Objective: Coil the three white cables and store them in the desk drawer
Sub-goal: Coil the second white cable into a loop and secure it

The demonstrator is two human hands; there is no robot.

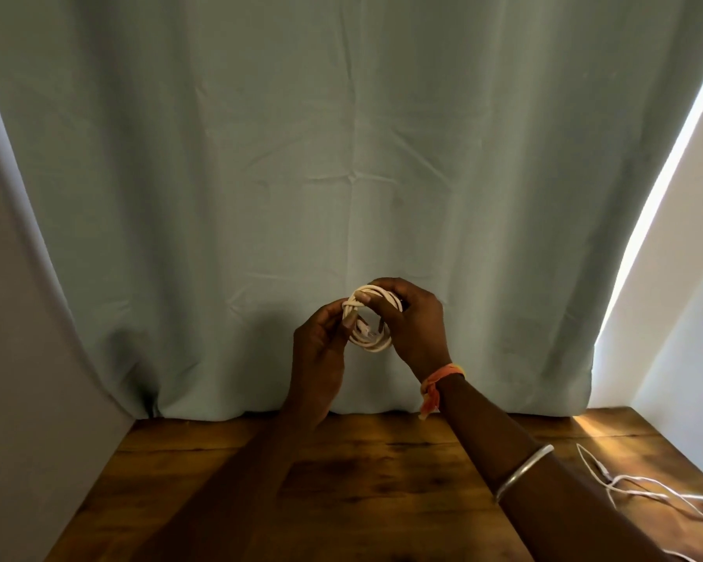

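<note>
White cable [369,326], tight round coil

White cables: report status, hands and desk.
Left hand and right hand both gripping one coiled white cable, held above brown wooden desk. Loose white cable uncoiled at desk's right. Drawer not visible.

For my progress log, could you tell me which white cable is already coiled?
The cable held up in both hands is coiled; the other visible one lies loose on the desk's right edge.

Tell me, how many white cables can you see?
2: a coiled cable held up in both hands, and a loose cable on the desk's right edge. A third may be out of view.
</note>
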